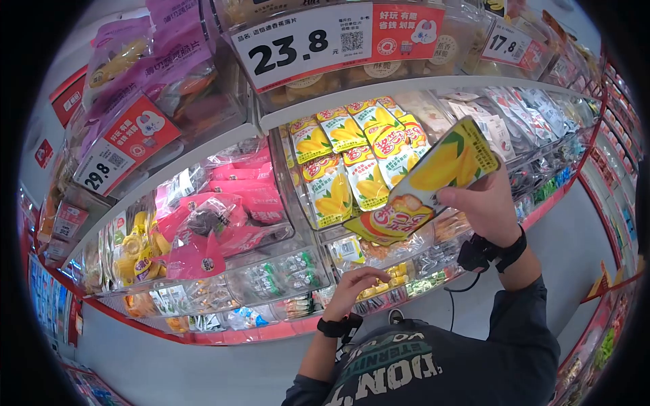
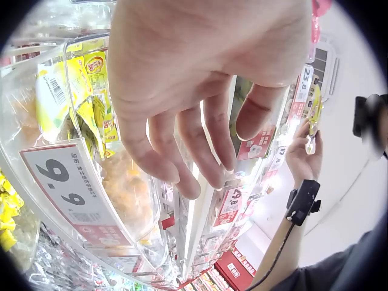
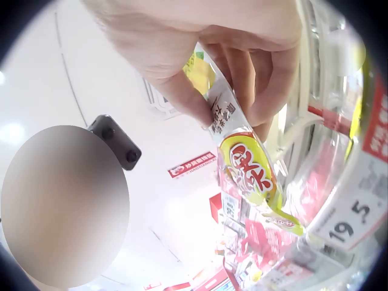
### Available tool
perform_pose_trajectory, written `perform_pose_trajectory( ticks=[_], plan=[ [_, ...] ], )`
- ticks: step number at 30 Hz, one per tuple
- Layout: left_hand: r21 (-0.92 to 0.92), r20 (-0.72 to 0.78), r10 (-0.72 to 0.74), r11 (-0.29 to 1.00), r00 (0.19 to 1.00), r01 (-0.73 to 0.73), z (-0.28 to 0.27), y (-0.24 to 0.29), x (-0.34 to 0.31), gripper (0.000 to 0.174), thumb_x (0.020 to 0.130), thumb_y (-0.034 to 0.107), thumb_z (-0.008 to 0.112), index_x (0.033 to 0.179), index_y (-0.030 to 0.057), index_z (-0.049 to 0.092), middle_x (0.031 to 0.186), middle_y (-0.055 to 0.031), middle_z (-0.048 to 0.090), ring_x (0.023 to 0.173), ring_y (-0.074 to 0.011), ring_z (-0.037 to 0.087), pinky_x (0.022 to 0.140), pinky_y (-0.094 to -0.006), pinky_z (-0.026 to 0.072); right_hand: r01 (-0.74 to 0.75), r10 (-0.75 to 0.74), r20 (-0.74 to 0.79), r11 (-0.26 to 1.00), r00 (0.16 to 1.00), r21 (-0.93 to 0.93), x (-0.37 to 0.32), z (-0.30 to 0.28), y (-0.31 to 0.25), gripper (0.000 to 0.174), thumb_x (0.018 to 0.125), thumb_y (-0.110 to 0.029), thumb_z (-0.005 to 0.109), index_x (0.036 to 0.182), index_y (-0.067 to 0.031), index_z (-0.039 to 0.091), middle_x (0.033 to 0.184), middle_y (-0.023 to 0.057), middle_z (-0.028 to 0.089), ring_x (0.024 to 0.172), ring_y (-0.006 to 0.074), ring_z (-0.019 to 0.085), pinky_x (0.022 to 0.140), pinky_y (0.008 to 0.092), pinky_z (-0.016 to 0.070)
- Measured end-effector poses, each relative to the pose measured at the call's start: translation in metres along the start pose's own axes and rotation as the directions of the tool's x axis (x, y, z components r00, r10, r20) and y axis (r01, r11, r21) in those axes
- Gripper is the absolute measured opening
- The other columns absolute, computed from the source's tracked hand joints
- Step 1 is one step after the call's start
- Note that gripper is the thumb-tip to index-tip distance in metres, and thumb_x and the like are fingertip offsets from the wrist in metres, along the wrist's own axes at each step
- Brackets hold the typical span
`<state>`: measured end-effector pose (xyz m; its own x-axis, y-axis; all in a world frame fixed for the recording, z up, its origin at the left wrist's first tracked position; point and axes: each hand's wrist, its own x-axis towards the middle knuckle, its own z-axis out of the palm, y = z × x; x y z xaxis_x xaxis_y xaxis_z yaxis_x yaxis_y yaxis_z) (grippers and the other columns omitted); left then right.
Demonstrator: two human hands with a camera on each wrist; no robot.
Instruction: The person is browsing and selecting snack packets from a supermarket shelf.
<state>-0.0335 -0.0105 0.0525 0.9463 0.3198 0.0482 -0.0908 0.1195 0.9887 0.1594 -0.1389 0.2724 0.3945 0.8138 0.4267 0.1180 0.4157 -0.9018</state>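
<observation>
My right hand (image 1: pixel 489 208) pinches a yellow and white snack packet (image 1: pixel 433 179) by its edge, thumb on the near face. The packet has mangoes printed on it and tilts above the bin. In the right wrist view, the packet (image 3: pixel 245 163) hangs between the thumb and the fingers. Behind it, similar mango packets (image 1: pixel 332 196) stand in rows in a clear bin. My left hand (image 1: pixel 355 287) hovers near the lower bins, holding nothing. Its fingers are loosely bent in the left wrist view, near a bin price tag (image 2: pixel 73 188).
Pink snack bags (image 1: pixel 237 196) fill the bin to the left. Above, a shelf carries a large 23.8 price sign (image 1: pixel 338 44) along its front edge. Lower clear bins hold small wrapped snacks (image 1: pixel 271 274). A red shelf rim (image 1: pixel 257 335) curves along the bottom, with grey floor (image 1: pixel 223 372) beyond it.
</observation>
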Motion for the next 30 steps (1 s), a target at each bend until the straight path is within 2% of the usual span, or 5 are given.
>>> perform_pose_trajectory(
  ticks=[11,18,22,26,30],
  plan=[
    [-0.137,-0.055,0.364,0.920,0.930,-0.368,0.030,0.068,-0.032,0.033,0.083,0.007,0.062,0.114,-0.0053,0.057,0.096,-0.0123,0.066,0.079,-0.0178,0.064,0.071,-0.0293,0.0502,0.020,0.111,0.467,0.963,0.877,-0.267,-0.028,0.016,0.042,0.043,0.069,-0.018,0.081,0.104,-0.0030,0.061,0.092,0.0044,0.063,0.078,0.0101,0.057,0.069,0.0242,0.0449],
    [0.101,-0.003,0.040,0.994,0.999,-0.039,0.009,0.071,-0.036,0.029,0.082,0.005,0.064,0.108,-0.0059,0.059,0.084,-0.0113,0.066,0.073,-0.0149,0.064,0.067,-0.0268,0.0515,0.322,0.278,0.616,0.657,0.737,-0.681,-0.021,0.004,0.013,0.038,0.079,-0.028,0.070,0.110,-0.0086,0.062,0.081,0.0042,0.068,0.066,0.0186,0.064,0.062,0.0296,0.0470],
    [-0.086,-0.209,0.164,0.979,0.964,-0.186,0.016,0.054,-0.026,0.031,0.086,0.013,0.062,0.112,-0.0041,0.058,0.090,-0.0105,0.064,0.075,-0.0131,0.061,0.067,-0.0251,0.0486,0.225,0.449,0.671,0.706,0.590,-0.671,-0.017,0.004,0.015,0.024,0.081,-0.027,0.069,0.094,-0.0066,0.065,0.067,0.0034,0.066,0.055,0.0165,0.061,0.051,0.0307,0.0444],
    [-0.303,-0.323,0.205,0.902,0.924,-0.307,0.007,0.023,-0.008,0.038,0.086,0.017,0.062,0.117,-0.0030,0.054,0.095,-0.0120,0.064,0.087,-0.0168,0.061,0.079,-0.0305,0.0478,-0.141,0.411,0.451,0.843,0.793,-0.519,-0.005,-0.009,-0.004,0.019,0.084,-0.020,0.067,0.089,-0.0019,0.063,0.063,0.0016,0.062,0.051,0.0082,0.057,0.044,0.0242,0.0404],
    [0.745,-0.166,0.264,0.665,0.950,-0.055,0.002,-0.007,0.013,0.042,0.083,0.017,0.063,0.119,-0.0022,0.052,0.126,-0.0235,0.048,0.113,-0.0350,0.051,0.095,-0.0459,0.0403,-0.379,0.396,0.213,0.918,0.893,-0.120,0.031,0.006,-0.001,0.019,0.087,-0.015,0.062,0.090,0.0041,0.060,0.061,0.0023,0.059,0.048,0.0054,0.054,0.040,0.0181,0.0376]
  ],
)
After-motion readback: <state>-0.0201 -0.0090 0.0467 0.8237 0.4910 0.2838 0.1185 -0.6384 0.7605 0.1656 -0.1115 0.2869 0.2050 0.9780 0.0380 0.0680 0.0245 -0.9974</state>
